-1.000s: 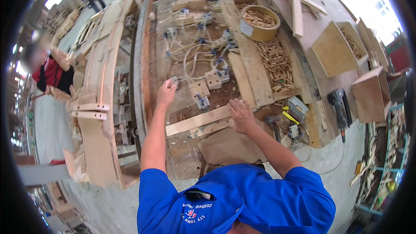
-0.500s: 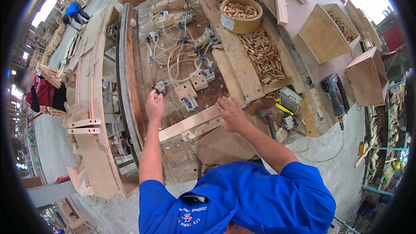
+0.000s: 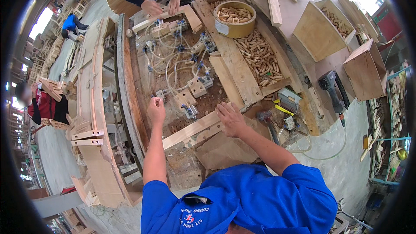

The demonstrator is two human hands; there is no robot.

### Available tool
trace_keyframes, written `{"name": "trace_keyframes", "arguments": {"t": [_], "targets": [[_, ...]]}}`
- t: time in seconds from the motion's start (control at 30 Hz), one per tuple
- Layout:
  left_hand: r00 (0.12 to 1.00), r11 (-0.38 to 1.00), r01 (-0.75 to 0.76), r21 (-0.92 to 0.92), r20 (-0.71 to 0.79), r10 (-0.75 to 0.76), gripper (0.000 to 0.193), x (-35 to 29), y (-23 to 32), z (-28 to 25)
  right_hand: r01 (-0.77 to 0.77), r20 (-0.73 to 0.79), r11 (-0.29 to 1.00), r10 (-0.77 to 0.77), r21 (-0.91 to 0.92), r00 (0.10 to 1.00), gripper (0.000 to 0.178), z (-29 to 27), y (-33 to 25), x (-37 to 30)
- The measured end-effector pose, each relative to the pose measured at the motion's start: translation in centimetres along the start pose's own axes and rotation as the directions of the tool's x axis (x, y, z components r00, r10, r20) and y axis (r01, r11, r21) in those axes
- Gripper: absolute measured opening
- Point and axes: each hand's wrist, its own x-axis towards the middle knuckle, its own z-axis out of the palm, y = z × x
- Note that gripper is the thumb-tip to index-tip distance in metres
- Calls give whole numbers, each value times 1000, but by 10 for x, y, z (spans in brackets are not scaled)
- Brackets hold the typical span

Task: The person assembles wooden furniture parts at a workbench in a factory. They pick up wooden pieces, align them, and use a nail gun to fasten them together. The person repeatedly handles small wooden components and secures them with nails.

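Observation:
My left hand [image 3: 156, 112] is closed, its fingertips drawn together beside a small metal air valve [image 3: 160, 94] at the left of the bench. Whether the fingers grip the valve's lever is hidden. My right hand [image 3: 232, 120] lies with fingers apart on the right end of a pale wooden strip [image 3: 190, 131]. That strip lies slantwise along the near edge of the jig board [image 3: 173, 115]. Ahead of it, clear air hoses [image 3: 177, 67] link several small clamping cylinders and wooden blocks [image 3: 197, 87].
Wooden dowels fill a yellow round tub [image 3: 234, 28] and a trough [image 3: 260, 56]. A hammer [image 3: 269, 125] and a nail gun [image 3: 333, 89] lie right. Across the bench, a co-worker's hands [image 3: 162, 6] touch wooden pieces [image 3: 193, 17]. A long wooden bench [image 3: 93, 91] stands left.
The co-worker has leaned in, and wooden pieces now lie at the jig's far end. My left fingertips have drawn back slightly from the valve. My right hand stays on the strip.

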Motion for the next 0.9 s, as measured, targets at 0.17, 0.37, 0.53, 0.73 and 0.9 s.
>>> {"name": "trace_keyframes", "arguments": {"t": [0.17,0.37,0.53,0.73,0.9], "targets": [[999,998,44,-54,1,-44,20,-9,5,-8,6,-41,999,-8,-39,999,84,-4,-2,-11],[998,998,59,-32,33,-58,29,-76,13,-31,-195,-264,894,317,403,911,65,14,29,-122],[976,970,189,-153,140,-168,26,-165,31,-42,-456,225,-129,961,881,162,42,23,85,-249],[939,954,229,-192,301,-165,22,-243,90,-3,-459,-129,187,980,868,154,27,53,140,-283],[916,943,169,-286,398,-44,22,-286,129,27,-635,-171,225,974,739,146,29,52,155,-264]]}}
